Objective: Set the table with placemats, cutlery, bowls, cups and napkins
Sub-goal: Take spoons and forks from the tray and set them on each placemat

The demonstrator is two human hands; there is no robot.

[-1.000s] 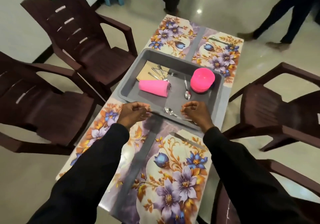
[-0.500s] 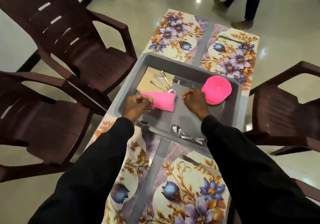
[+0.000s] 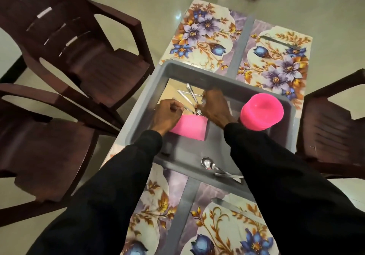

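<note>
Both hands worked inside the grey tray (image 3: 197,150) at the middle of the counter (image 3: 240,43), toward its far-left corner. The left hand (image 3: 167,116) was fisted round a slim silver utensil (image 3: 186,108) just above the pink cup (image 3: 190,129) lying on its side, and the right hand (image 3: 214,106) hooked down onto the crossed cutlery (image 3: 189,95) on the tan napkins (image 3: 169,88) (whether its fingers had closed on a piece I cannot tell). The pink bowls (image 3: 261,113) sat against the tray's right wall and a spoon (image 3: 207,163) lay by its near rim, with bare tray floor between, while brown chairs (image 3: 94,67) crowded both long counter edges.
</note>
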